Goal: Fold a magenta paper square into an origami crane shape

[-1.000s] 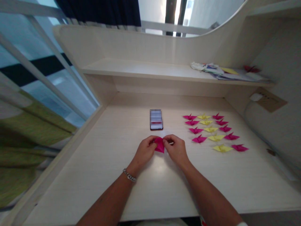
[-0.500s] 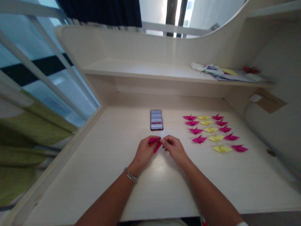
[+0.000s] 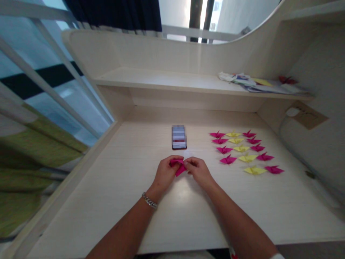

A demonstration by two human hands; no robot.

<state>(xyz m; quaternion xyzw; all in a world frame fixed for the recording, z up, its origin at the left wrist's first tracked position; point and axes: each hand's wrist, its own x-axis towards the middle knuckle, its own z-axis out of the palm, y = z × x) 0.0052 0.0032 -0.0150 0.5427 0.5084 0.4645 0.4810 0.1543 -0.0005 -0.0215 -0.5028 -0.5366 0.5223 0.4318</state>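
A piece of folded pink paper (image 3: pixel 179 167) is held just above the pale wooden desk (image 3: pixel 107 194), near its middle. My left hand (image 3: pixel 165 174) pinches its left side with closed fingers; a silver bracelet sits on that wrist. My right hand (image 3: pixel 198 172) pinches the right end of the same paper, fingers together. A phone (image 3: pixel 179 137) lies flat just beyond the hands.
Right of the hands, several finished pink and yellow paper cranes (image 3: pixel 242 148) stand in three rows. A shelf (image 3: pixel 172 81) above the desk carries papers (image 3: pixel 250 82) at its right end. A bed rail and green bedding are to the left.
The pink paper showed as a broad flat triangle between my hands a second ago; now it is folded narrower and sits more inside my left hand. Both hands have drawn closer together.
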